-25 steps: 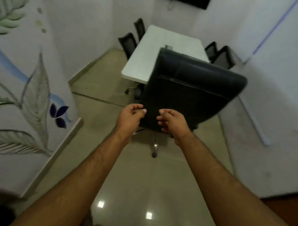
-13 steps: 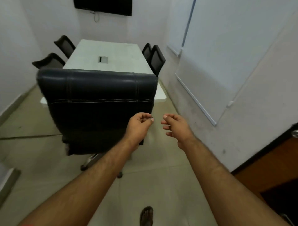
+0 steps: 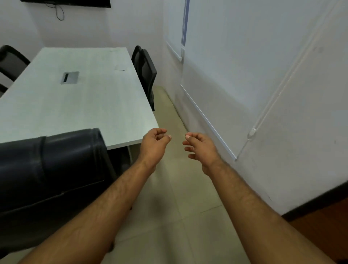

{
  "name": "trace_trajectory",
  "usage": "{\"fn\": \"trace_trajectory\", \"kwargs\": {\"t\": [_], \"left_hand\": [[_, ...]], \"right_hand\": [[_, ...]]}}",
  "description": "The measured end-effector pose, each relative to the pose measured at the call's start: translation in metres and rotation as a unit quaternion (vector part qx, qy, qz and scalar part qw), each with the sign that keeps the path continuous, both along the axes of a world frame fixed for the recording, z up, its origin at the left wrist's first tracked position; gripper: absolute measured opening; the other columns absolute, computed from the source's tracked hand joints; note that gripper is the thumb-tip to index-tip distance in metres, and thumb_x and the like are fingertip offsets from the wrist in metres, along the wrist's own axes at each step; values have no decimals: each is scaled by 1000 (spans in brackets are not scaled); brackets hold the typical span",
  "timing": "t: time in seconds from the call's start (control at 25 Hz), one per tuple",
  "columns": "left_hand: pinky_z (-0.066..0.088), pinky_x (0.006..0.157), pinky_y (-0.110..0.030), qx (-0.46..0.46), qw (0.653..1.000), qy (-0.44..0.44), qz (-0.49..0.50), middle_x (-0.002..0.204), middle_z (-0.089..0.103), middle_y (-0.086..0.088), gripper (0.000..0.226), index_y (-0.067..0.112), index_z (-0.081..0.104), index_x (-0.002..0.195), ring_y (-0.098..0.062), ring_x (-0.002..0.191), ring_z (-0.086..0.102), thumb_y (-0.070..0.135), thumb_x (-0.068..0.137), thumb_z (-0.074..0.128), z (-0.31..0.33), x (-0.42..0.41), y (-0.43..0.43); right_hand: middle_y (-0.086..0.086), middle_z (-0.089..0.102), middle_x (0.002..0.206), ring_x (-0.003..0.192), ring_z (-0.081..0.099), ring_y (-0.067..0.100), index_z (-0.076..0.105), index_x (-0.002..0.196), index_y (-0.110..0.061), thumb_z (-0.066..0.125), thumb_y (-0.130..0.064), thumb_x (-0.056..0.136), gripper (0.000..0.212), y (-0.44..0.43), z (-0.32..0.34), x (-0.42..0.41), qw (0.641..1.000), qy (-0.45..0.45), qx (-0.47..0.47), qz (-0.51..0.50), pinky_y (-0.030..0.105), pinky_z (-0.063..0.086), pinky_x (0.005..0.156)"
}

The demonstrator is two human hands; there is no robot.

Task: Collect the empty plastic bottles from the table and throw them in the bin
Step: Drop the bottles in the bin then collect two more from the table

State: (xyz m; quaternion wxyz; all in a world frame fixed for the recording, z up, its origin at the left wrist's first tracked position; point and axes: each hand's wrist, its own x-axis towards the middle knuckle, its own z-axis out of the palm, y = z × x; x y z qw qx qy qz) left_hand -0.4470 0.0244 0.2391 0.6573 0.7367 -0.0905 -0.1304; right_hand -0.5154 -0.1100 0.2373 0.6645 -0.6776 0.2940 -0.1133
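Overall, the room is a small white-walled meeting space, and its long pale table (image 3: 79, 98) serves as the landmark. Left of the table, a dark mesh chair (image 3: 11, 62) shows at the frame's edge. On the far wall beyond the table hangs a dark screen (image 3: 66, 1), with a loose cable (image 3: 59, 13) dangling below it. Set into the tabletop near its middle is a grey metal cable box (image 3: 70, 77); apart from a faint mark near its right edge, no bottles can be made out on it, and no bin is in view. Against the table's near end stands a black padded chair (image 3: 52, 169), its high back blocking the near-left corner. Just right of that near end, over the beige tiled floor (image 3: 169, 207), the left hand (image 3: 153, 145) is loosely curled, fingers bent in toward the thumb, holding nothing. Beside it, a small gap away, the right hand (image 3: 201, 148) is half curled and also holds nothing. Along the table's right side, two black chairs (image 3: 145, 71) are pushed in close together. Further right of the table runs the white wall (image 3: 244, 75), carrying a whiteboard (image 3: 226, 66), and at the lower right corner is a brown wooden surface (image 3: 323, 226).
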Motion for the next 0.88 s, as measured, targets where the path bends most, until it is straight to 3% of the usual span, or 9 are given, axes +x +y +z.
{"fn": "trace_trajectory", "kwargs": {"t": [0.24, 0.4, 0.52, 0.72, 0.88], "left_hand": [[54, 82, -29, 12, 997, 1, 74, 113, 67, 1, 30, 18, 64, 121, -11, 103, 62, 25, 91, 64, -33, 119, -126], [53, 77, -24, -11, 990, 20, 139, 110, 70, -2, 30, 15, 64, 120, -10, 98, 65, 21, 90, 65, -23, 197, -201], [54, 83, -27, -22, 981, 20, 193, 106, 71, -1, 28, 15, 66, 117, -11, 98, 66, 18, 90, 65, -9, 261, -233], [53, 73, -16, -28, 969, -10, 244, 99, 68, 5, 25, 15, 64, 118, -8, 93, 66, 18, 93, 62, -7, 393, -277], [55, 86, -28, -28, 961, -20, 276, 112, 67, -1, 28, 17, 62, 120, -16, 103, 64, 21, 93, 62, -23, 524, -303]], "right_hand": [[1, 71, 98, 84, 64, 16, 66, 102, -24, 60, -27, 95, 10, -139, -31, 132, 999, -10, 4, 41, 31, 50, 70], [0, 70, 91, 81, 62, 15, 66, 100, -22, 59, -25, 95, 9, -223, -19, 232, 994, -8, 8, 104, 30, 51, 69], [0, 69, 89, 80, 60, 14, 66, 99, -23, 57, -24, 97, 9, -256, -2, 311, 989, -9, 13, 148, 30, 50, 70], [5, 69, 100, 84, 61, 14, 65, 114, -14, 53, -25, 99, 22, -300, 2, 454, 973, -35, -21, 227, 28, 54, 72], [5, 70, 102, 85, 63, 13, 65, 115, -15, 55, -25, 98, 22, -327, -10, 593, 966, -35, -24, 253, 29, 54, 74]]}}
